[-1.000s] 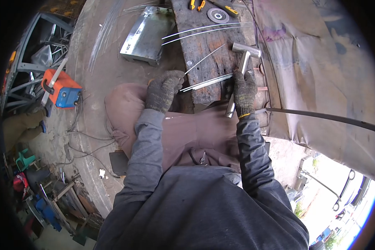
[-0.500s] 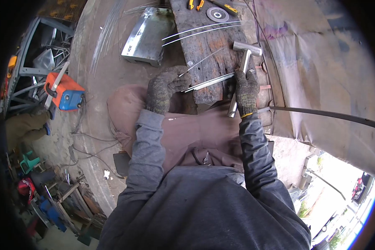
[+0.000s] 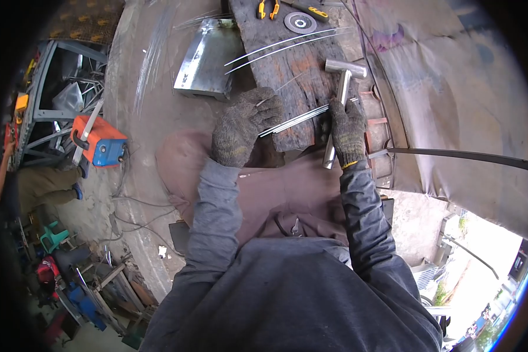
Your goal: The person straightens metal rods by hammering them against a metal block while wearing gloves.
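Both my hands wear dark knitted gloves. My left hand (image 3: 246, 129) is closed at the near left side of the worn wooden plank (image 3: 290, 50), with a thin metal rod (image 3: 289, 81) poking out past its fingers. My right hand (image 3: 348, 130) is wrapped around the handle of a metal hammer (image 3: 346, 68), whose cylindrical head points away from me. Between the hands, a small bundle of thin metal rods (image 3: 296, 121) lies slanted across the plank. Its right end passes under my right fingers; its left end is near my left hand.
Farther up the plank lie two bent rods (image 3: 287, 48), a grinding disc (image 3: 300, 22) and yellow-handled pliers (image 3: 268, 9). A bent sheet-metal piece (image 3: 208, 58) rests on the ground at left. Beyond are an orange-blue machine (image 3: 100, 141), cables and another person's leg (image 3: 50, 185).
My left hand has turned and shifted slightly right, so less of its thin rod shows. My right hand stays on the hammer. The whole view has shifted a little.
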### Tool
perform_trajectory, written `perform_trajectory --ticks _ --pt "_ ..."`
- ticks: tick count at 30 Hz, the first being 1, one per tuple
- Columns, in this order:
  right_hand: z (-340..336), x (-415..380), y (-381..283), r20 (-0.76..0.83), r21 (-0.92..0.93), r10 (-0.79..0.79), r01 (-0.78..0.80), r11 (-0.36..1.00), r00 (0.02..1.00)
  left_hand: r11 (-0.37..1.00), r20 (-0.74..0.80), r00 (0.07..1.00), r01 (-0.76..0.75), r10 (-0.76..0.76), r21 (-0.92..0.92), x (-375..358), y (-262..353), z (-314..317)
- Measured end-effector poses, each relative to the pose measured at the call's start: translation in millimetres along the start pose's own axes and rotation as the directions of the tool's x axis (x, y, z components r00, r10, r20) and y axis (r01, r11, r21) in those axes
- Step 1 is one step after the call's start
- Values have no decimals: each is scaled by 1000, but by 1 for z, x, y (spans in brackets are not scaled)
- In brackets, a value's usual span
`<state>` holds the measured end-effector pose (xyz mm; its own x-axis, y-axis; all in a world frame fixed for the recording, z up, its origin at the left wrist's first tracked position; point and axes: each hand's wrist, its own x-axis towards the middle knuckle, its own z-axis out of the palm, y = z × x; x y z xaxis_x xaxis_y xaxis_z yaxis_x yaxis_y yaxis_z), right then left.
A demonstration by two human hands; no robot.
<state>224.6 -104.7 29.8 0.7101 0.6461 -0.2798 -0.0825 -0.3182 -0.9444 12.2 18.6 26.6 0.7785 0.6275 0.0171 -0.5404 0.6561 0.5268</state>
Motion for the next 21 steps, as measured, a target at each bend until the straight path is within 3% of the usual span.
perform_trajectory --ticks 2,3,5,7,9,11,12,14,15,17,18,20,21 --pt "-2 2 4 10 17 16 -16 1000 1000 957 -151 988 73 -31 282 -1 3 14" --pt "-2 3 6 8 -19 -26 27 999 1000 956 -152 988 77 -35 284 1 2 9" --pt "-4 4 9 6 -52 -67 67 996 998 987 -4 990 140 -141 -75 4 0 -6" --pt "-2 -1 1 15 7 17 -17 1000 1000 987 39 992 123 -120 -105 5 -5 -7" --pt "0 2 6 3 25 4 -4 1000 1000 985 83 992 108 -97 -136 6 -8 -1" --pt "0 2 7 -13 39 -7 8 999 1000 916 -358 933 180 -43 358 8 -7 20" --pt "0 1 6 -7 45 12 -12 999 1000 916 -358 933 182 -45 358 7 -5 22" --pt "0 2 6 0 50 31 -31 998 1000 593 -212 974 126 78 795 4 1 22" --pt "0 3 8 -4 30 11 -10 999 1000 593 -213 974 126 77 795 3 1 26" --pt "-1 4 10 -9 10 -9 9 1000 1000 367 -209 958 125 198 922 2 1 35" --pt "-2 2 6 -3 0 -2 2 1000 1000 368 -210 958 127 195 921 0 2 42" --pt "-3 2 6 2 -14 7 -7 1000 1000 184 -142 942 88 304 979 0 5 60" --pt "-3 2 7 8 10 8 -8 1000 1000 187 -144 942 90 304 978 1 6 66"
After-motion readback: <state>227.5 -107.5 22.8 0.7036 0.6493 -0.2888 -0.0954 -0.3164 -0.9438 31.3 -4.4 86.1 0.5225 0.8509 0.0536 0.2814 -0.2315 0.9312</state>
